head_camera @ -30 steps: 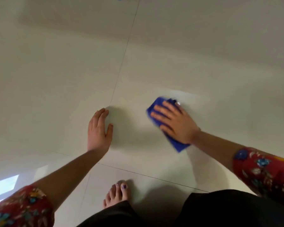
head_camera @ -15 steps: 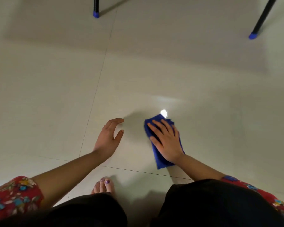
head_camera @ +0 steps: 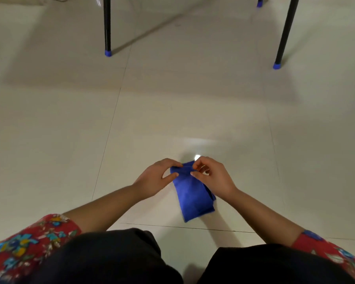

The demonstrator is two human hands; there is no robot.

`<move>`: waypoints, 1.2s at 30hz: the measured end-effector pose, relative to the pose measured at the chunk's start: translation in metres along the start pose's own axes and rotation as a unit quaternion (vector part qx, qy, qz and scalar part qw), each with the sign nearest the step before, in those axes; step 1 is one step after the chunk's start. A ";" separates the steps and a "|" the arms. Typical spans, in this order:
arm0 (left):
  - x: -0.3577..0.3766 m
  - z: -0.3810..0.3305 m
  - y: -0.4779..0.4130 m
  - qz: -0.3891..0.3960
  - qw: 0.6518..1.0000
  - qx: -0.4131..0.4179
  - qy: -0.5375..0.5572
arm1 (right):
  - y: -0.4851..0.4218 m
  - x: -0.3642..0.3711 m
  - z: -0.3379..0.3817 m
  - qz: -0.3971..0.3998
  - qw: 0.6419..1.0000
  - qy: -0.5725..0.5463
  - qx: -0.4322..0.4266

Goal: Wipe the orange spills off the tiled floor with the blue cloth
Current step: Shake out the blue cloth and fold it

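Note:
The blue cloth (head_camera: 193,198) lies folded in a long strip on the pale tiled floor (head_camera: 70,140), just in front of my knees. My left hand (head_camera: 155,179) pinches the cloth's far left corner between thumb and fingers. My right hand (head_camera: 212,175) pinches the far right corner in the same way. The near end of the cloth rests flat on the tile. No orange spill shows anywhere on the floor in view. A small bright glare spot sits just beyond the cloth.
Two black furniture legs with blue caps stand ahead, one at the left (head_camera: 107,29) and one at the right (head_camera: 283,37); a third cap (head_camera: 259,4) shows at the top. My dark-trousered knees (head_camera: 111,261) fill the bottom edge.
My right hand has lifted off the cloth's top and now pinches its far edge. My left hand has left the floor and taken the other corner. The view has tilted up.

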State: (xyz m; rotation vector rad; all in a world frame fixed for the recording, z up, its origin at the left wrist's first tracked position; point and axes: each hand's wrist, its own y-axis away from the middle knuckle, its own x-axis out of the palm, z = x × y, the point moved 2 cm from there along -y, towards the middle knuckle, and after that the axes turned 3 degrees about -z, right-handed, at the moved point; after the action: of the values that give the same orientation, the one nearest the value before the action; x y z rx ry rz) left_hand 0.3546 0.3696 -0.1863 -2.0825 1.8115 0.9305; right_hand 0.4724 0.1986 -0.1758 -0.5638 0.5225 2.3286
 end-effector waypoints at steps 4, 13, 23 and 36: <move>-0.027 -0.041 -0.024 0.007 0.996 0.042 0.072 | -0.006 -0.040 0.031 0.019 0.998 -0.064 0.005; -0.122 -0.201 -0.012 0.054 0.986 -0.001 0.159 | 0.014 -0.128 0.177 -0.038 0.985 -0.157 0.067; -0.322 -0.478 0.095 -0.117 0.976 0.102 0.150 | 0.116 -0.293 0.470 -0.063 0.962 -0.264 -0.019; -0.488 -0.669 0.186 -0.157 0.920 0.109 0.343 | 0.194 -0.391 0.616 0.108 0.989 0.102 -0.004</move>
State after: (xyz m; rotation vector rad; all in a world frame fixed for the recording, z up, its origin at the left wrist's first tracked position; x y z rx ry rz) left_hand 0.3678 0.3519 0.6622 -2.6256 1.6450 -0.1162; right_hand 0.4482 0.1732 0.5787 -0.7889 0.7003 2.4913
